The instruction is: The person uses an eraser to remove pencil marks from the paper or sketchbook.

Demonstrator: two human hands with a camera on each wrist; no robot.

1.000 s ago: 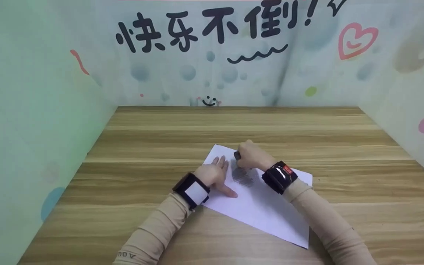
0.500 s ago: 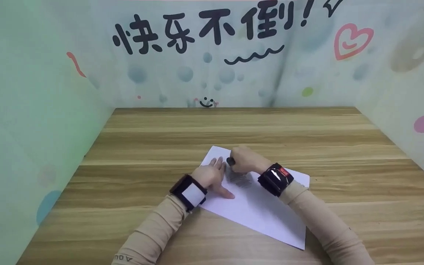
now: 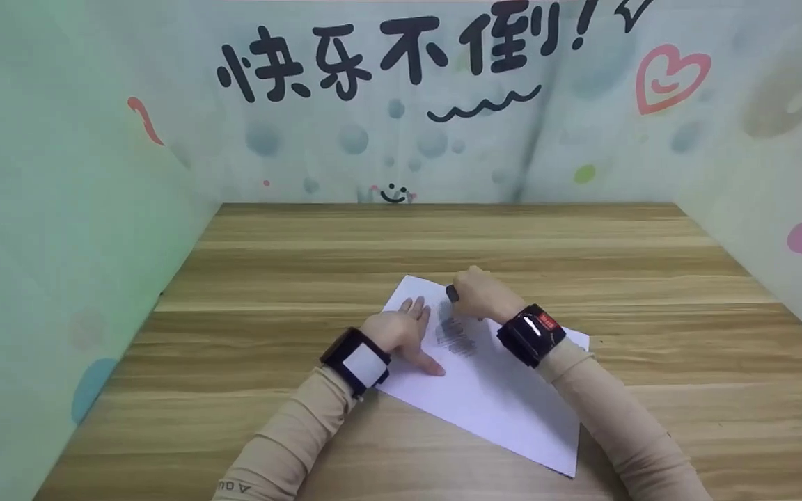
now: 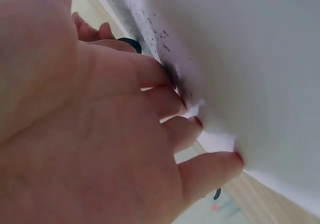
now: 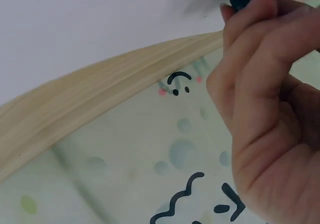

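The white paper [image 3: 491, 390] lies slanted on the wooden table [image 3: 582, 257] — the left hand [image 3: 401, 332] presses flat on it, fingers straight. The right hand [image 3: 479, 298] grips a small dark eraser [image 3: 452, 293] just above the grey scribble [image 3: 457, 335] — between both hands.

The sheet of paper [image 3: 491, 390] is white, with a dark grey scribble patch [image 3: 455, 337] just beside the left fingers [image 3: 420, 309]. The table [image 3: 443, 243] is light wood-grain, striped; the backdrop [image 3: 401, 104] is pale green with black characters.

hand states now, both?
Left hand: open, fingers flat on the paper.
Right hand: closed around a dark pen, over the scribble.
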